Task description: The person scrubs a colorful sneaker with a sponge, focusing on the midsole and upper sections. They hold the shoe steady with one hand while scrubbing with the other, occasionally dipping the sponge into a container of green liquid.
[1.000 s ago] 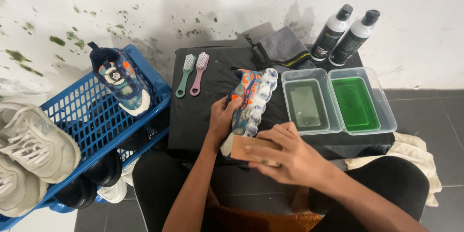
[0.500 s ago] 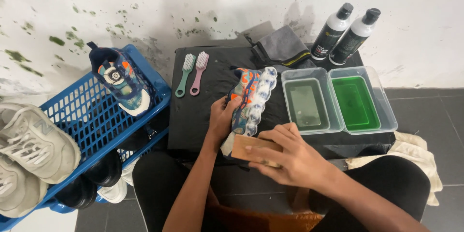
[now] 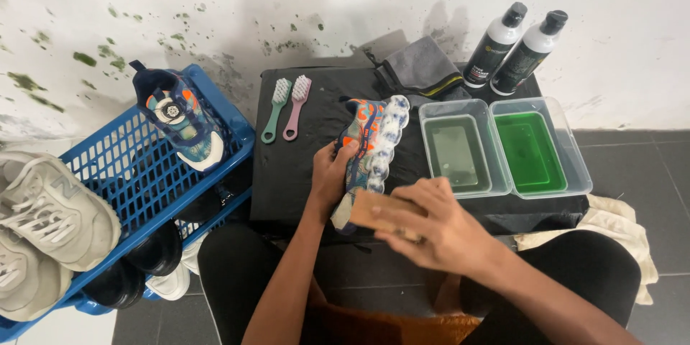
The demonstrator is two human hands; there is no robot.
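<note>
While my left hand [image 3: 332,172] clamps the sneaker [image 3: 370,147] at frame centre, my right hand [image 3: 431,226] grips what looks like a wooden brush [image 3: 377,210] against its heel. Pressing too hard could twist the sneaker loose toward the tubs [image 3: 503,145].

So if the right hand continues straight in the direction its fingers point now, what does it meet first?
The right hand holds a wooden brush and points left, toward the heel of the colourful sneaker. The brush probably meets the sneaker first, near the left hand gripping it; depth is unclear.
</note>
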